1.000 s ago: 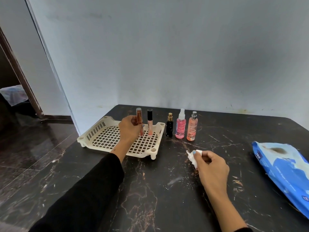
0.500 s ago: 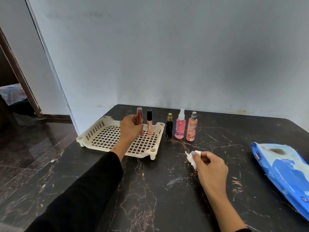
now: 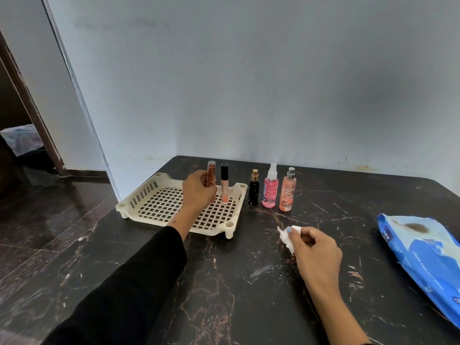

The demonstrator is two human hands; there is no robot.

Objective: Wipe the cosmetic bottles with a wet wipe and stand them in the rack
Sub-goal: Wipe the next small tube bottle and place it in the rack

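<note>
"nee" on blue wipes pack (image 3: 420, 255)

A black marble table (image 3: 249, 282) with brown and white veins fills the lower part of the view, and white scuffs and specks mark its top. Behind it rises a pale blue wall (image 3: 249, 83), stained yellowish along the line where it meets the table's far edge. To the left the wall ends at a corner. Beyond it stands a dark brown door frame (image 3: 29, 105), and a glossy dark tiled floor (image 3: 49, 220) reflects light. Pale cloth (image 3: 22, 138) lies past the doorway.
</note>
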